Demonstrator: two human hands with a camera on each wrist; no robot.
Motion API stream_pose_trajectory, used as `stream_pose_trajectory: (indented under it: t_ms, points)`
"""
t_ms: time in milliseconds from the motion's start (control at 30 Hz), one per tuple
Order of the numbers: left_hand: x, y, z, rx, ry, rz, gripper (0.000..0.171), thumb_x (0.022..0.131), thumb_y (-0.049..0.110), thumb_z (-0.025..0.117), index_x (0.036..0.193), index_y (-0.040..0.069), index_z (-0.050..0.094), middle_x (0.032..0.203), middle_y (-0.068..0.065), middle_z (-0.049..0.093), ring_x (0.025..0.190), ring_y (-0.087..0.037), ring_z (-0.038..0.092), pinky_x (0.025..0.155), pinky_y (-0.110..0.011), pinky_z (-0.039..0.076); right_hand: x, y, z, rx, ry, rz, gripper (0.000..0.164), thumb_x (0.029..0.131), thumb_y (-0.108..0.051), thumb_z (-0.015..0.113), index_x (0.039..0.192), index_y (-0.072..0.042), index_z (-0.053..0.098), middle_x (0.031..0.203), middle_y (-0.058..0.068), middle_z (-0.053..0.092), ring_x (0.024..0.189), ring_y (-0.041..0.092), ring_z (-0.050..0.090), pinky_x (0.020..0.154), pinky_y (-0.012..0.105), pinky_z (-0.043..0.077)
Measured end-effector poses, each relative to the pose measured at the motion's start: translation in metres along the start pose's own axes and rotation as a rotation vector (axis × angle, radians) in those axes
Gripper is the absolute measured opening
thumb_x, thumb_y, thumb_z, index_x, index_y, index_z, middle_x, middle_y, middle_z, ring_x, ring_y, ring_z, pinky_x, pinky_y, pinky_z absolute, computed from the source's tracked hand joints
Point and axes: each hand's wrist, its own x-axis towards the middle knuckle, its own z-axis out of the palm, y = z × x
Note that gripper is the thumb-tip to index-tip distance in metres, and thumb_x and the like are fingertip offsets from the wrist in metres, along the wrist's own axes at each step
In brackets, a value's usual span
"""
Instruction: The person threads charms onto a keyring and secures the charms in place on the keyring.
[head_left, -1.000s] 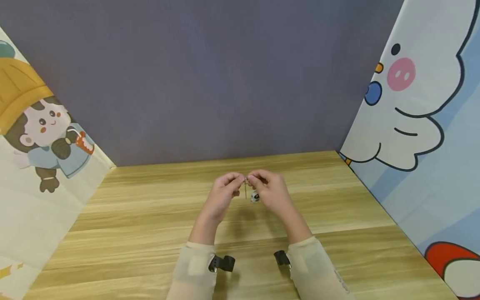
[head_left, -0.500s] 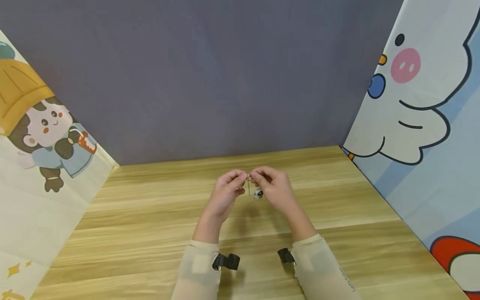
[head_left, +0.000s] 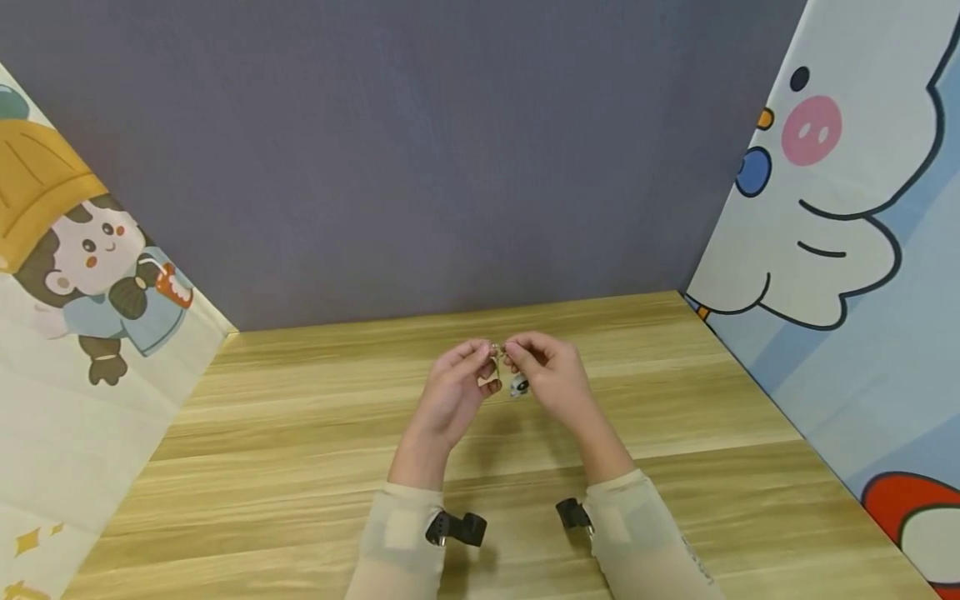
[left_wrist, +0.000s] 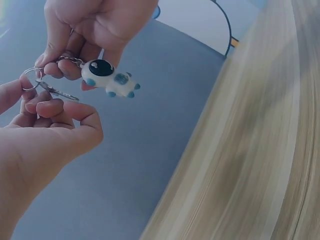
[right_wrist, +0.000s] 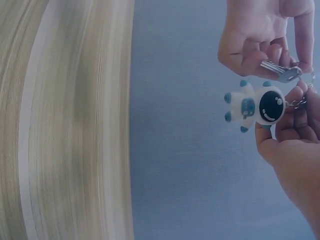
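Observation:
Both hands are raised above the wooden table, fingertips close together. My left hand [head_left: 452, 387] pinches a metal split ring [left_wrist: 31, 79] between thumb and forefinger. From that ring hangs a silver key [right_wrist: 284, 71], its blade beside the left hand's lower fingers; whether they touch it I cannot tell. My right hand [head_left: 553, 377] pinches the ring's other side where the short chain [right_wrist: 298, 103] joins it. An astronaut charm [left_wrist: 111, 78], white with teal feet and a black visor, dangles from the chain below the right fingers. Fingertips partly hide the ring.
The wood-grain table [head_left: 300, 433] spreads beneath the hands. A grey panel [head_left: 450, 167] stands behind it, with cartoon-printed panels on the left [head_left: 45, 417] and right [head_left: 847, 392]. Black straps with small devices [head_left: 457, 527] sit on the sleeves.
The view shifted slightly early on. The left hand's lower fingers have since moved in toward the hanging key. The right hand has stayed nearly still, with the charm hanging below it.

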Motion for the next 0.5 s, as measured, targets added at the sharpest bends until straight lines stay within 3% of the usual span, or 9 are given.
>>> stream_pose_trajectory:
  t_ms: [233,400,500]
  points:
    - [-0.0001,0.0010,0.0006,0.157,0.085,-0.013,0.018,0.109,0.019,0.057,0.097,0.014,0.068,0.096,0.005,0.058,0.088,-0.014,0.045,0.084,-0.032,0.041,-0.0016,-0.0015,0.0001,-0.090,0.035,-0.038,0.017,0.106,-0.015,0.066,0.106,-0.002,0.077,0.094,0.016,0.075,0.081,0.023,0.066,0.070,0.023,0.053]
    - [0.0005,0.0018,0.0017,0.284,0.114,0.011,0.017,0.109,0.020,0.059,0.102,0.008,0.069,0.090,0.004,0.053,0.091,-0.014,0.048,0.085,-0.031,0.043,-0.0034,-0.0027,0.0008,-0.201,0.036,-0.105,0.016,0.106,-0.016,0.067,0.107,-0.005,0.078,0.096,0.010,0.078,0.090,0.022,0.071,0.083,0.035,0.059]
    - [0.0002,0.0022,0.0023,0.283,0.101,0.017,0.015,0.109,0.017,0.060,0.101,0.008,0.068,0.088,0.004,0.053,0.091,-0.014,0.049,0.084,-0.030,0.044,-0.0039,-0.0039,0.0014,-0.203,0.031,-0.093,0.016,0.106,-0.017,0.066,0.108,-0.006,0.078,0.098,0.009,0.078,0.091,0.023,0.072,0.084,0.041,0.059]
